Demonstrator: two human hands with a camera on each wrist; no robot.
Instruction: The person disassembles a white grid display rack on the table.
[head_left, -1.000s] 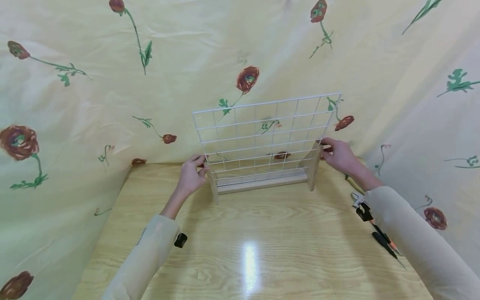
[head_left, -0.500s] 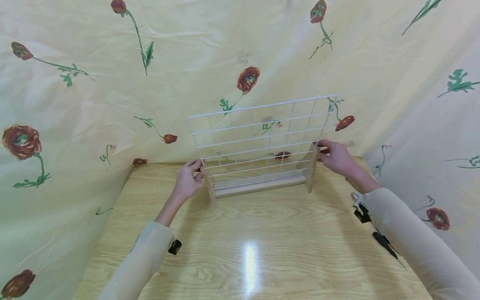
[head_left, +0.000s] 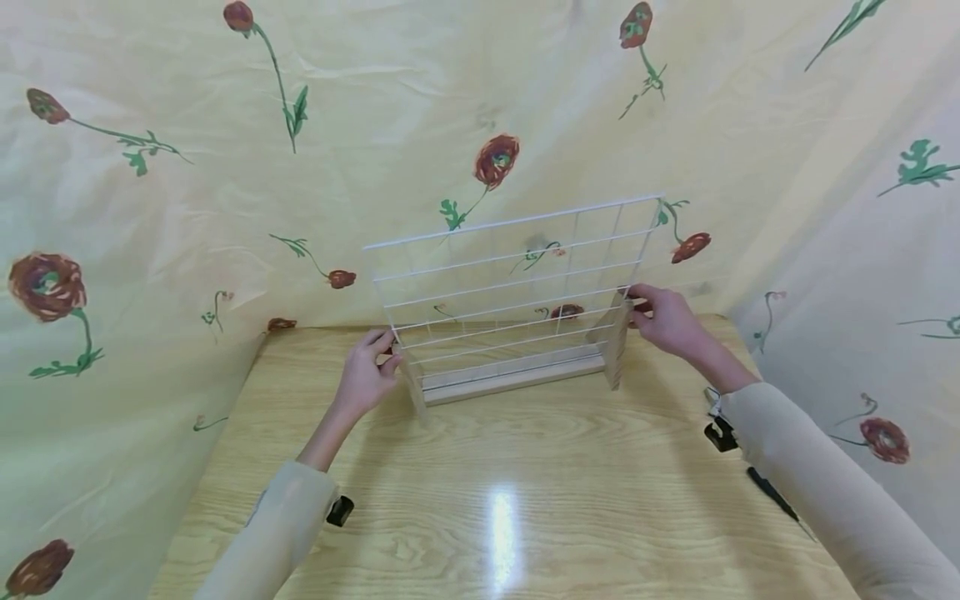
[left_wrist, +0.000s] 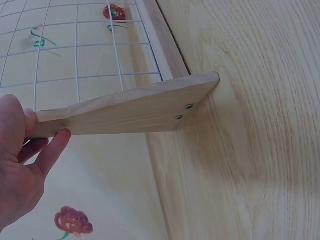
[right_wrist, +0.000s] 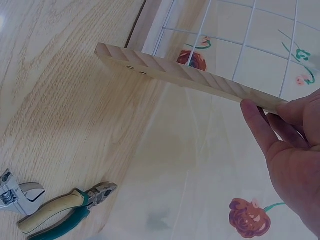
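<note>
A wooden stand with a white wire grid (head_left: 510,222) sits at the back of the table, its grid leaning away from me. A wooden bar (head_left: 513,385) joins its two side boards at the bottom. My left hand (head_left: 365,375) pinches the upper end of the left side board (left_wrist: 130,107), thumb and fingers on opposite faces. On the other side, my right hand (head_left: 667,321) grips the top of the right side board (right_wrist: 185,77) the same way. Two screw heads (left_wrist: 189,106) show low on the left board's outer face.
Pliers (right_wrist: 57,212) and an adjustable wrench (right_wrist: 22,197) lie on the table to the right. A black screwdriver (head_left: 772,493) lies nearer me, partly under the right sleeve. A flower-print cloth (head_left: 360,150) hangs close behind the stand and along both sides.
The stand has shifted left and slightly toward me, with both hands holding its side boards throughout. Its left end has come nearer a little more than its right.
</note>
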